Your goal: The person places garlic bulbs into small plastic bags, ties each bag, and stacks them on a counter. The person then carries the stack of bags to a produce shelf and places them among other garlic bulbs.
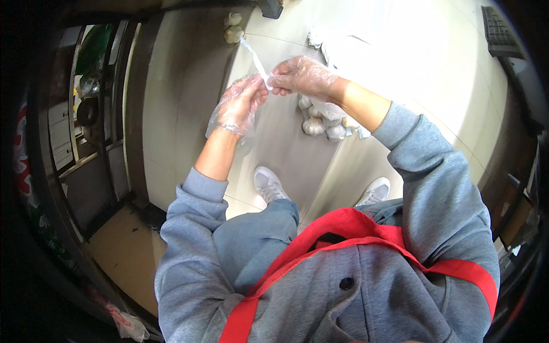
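Both hands wear clear plastic gloves and meet at the ends of their fingers. My left hand (pixel 242 100) and my right hand (pixel 302 77) pinch the lower end of a thin white strip (pixel 256 60), whose material I cannot tell. The strip runs up and left to a garlic bulb (pixel 233 34), with another garlic bulb (pixel 232 19) just beyond it. Below my right wrist, several garlic bulbs (pixel 313 126) lie clustered on the floor, partly hidden by the arm and by clear plastic. White strips (pixel 327 53) show behind my right hand, washed out by glare.
My shoes (pixel 268 184) stand apart on the tiled floor (pixel 291 171). A dark-framed cabinet (pixel 88 171) with shelves is at the left. A black plastic crate (pixel 502 32) is at the upper right, and the foot of a dark piece of furniture (pixel 271 7) at the top.
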`<state>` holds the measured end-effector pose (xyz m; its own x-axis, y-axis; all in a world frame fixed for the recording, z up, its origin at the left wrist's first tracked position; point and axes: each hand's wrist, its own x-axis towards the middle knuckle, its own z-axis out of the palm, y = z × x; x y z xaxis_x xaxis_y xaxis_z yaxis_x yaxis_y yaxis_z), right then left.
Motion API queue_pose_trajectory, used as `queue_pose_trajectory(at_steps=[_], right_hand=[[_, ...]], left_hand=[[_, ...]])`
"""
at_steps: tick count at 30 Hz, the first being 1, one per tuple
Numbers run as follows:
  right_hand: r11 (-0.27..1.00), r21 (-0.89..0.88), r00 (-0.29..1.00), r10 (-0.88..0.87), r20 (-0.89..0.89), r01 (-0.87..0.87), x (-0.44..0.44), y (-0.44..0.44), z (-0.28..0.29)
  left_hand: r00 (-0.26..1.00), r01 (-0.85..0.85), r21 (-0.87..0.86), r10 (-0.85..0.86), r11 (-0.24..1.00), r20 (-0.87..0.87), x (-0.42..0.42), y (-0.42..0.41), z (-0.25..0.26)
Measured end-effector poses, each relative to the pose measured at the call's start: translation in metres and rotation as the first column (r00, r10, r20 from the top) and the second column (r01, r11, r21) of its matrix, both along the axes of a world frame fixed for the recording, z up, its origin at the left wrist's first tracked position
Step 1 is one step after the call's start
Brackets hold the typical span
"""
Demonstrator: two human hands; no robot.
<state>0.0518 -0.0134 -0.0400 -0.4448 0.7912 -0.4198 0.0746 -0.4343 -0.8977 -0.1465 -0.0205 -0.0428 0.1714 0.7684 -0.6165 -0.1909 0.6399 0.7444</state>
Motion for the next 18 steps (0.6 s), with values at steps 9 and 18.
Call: queue_pose_trajectory(at_steps=[9, 18], right_hand=[[0.956, -0.283, 0.938, -0.022, -0.345, -0.082, 0.004, 0.0, -0.007], [0.762, 0.616, 0.885, -0.127, 0.448, -0.202, -0.006, -0.006, 0.029]], left_hand=[[0.938, -0.057, -0.072, 0.078, 0.996, 0.337, 0.002, 0.004, -0.002], [0.968, -0.243, 0.092, 0.236, 0.966, 0.082, 0.021, 0.001, 0.017]])
